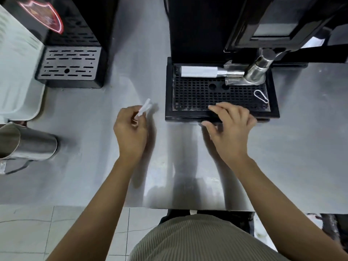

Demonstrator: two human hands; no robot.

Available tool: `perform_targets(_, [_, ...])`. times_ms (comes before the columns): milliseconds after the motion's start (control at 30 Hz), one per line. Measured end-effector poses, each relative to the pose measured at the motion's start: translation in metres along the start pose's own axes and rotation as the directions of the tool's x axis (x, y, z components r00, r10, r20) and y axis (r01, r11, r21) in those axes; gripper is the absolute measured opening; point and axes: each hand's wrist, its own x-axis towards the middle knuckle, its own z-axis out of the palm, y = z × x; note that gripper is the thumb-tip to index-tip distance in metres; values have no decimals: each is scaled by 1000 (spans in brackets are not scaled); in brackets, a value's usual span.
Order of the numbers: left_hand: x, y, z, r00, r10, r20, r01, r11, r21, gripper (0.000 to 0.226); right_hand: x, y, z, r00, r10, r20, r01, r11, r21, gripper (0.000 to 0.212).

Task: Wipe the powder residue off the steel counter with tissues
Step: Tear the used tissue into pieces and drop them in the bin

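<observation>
**Tissue in hand, wipe not started**

Left hand (130, 129) fingers pinch folded tissue (144, 108), held above steel tabletop (94, 166), not touching. Right hand (228, 127) fingers spread on drip tray (274, 112) front edge, holding nothing. Powder not discernible. Next IMO: press tissue flat, sweep w/ even pressure.

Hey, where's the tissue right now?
In the head view, the tissue is pinched in the left hand, above the steel counter, just left of the black drip tray.

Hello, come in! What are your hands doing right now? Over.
Left hand pinching a folded white tissue above the grey steel counter. Right hand open, resting on the black perforated drip tray edge. Tray crowds the wiping area.
</observation>
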Motion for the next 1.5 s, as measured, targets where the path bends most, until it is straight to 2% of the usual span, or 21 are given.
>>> perform_targets(100, [-24,-9,1,981,151,123,-173,966,190,25,3,-2,13,997,-19,-81,21,999,32,19])
perform_targets(200, [-38,-12,9,953,199,230,-256,934,249,27,5,1,17,990,-4,-140,10,999,46,13])
perform_targets(267, [-43,-7,17,929,234,286,-309,916,255,22,5,-1,18,989,39,-140,-29,997,75,11])
perform_targets(333, [-52,1,22,868,292,402,-405,885,229,17,4,-3,19,988,94,-126,-81,991,104,11])
perform_targets(400, [-58,7,22,779,336,530,-461,879,119,17,3,-4,19,984,129,-120,-114,986,124,12])
perform_targets(433, [-56,9,19,766,328,552,-438,896,75,17,3,-4,18,983,140,-116,-125,984,129,12])
perform_targets(567, [-28,0,11,903,231,361,-294,947,128,19,5,-8,15,982,174,-77,-163,977,137,15])
perform_targets(633, [-23,-5,13,900,230,371,-311,934,177,22,6,-11,12,984,177,-36,-171,976,135,20])
perform_targets(700, [-32,-7,17,844,294,448,-392,909,144,23,4,-15,8,987,162,12,-162,979,121,24])
perform_targets(767, [-48,-5,17,736,358,574,-468,882,50,23,-2,-21,3,987,156,41,-160,980,117,28])
perform_targets(833, [-54,-2,7,666,361,653,-463,886,-17,23,-13,-26,-3,985,164,61,-171,976,136,28])
perform_targets(867, [-51,-2,0,702,341,625,-418,908,-26,22,-19,-28,-6,982,173,68,-182,972,152,28])
perform_targets(900, [-45,-3,-9,783,304,542,-353,935,-14,22,-24,-29,-10,980,185,77,-196,966,169,27])
perform_targets(967, [-32,-12,-29,937,205,284,-240,966,95,24,-36,-30,-16,973,210,92,-225,953,203,24])
perform_targets(1000, [-29,-19,-36,965,163,205,-198,966,166,24,-41,-30,-18,970,224,96,-240,946,218,22])
perform_targets(1100, [-46,-34,-34,949,173,265,-248,927,282,27,-51,-32,-21,961,252,117,-275,926,259,20])
perform_targets(1233, [-95,-17,-11,883,229,410,-311,939,147,33,-56,-40,-20,957,249,149,-284,911,299,20])
perform_targets(1333, [-107,-1,-8,855,117,505,-150,988,24,26,-60,-42,-24,959,225,170,-273,893,358,17])
perform_targets(1367, [-103,0,-14,888,64,455,-77,997,9,24,-60,-42,-26,961,215,173,-267,882,389,15])
perform_targets(1433, [-91,-6,-31,976,-28,218,14,998,68,21,-60,-37,-33,966,187,178,-248,865,437,10])
perform_targets(1500, [-84,-22,-49,996,-87,7,84,978,189,23,-61,-29,-40,969,162,186,-232,855,463,10])
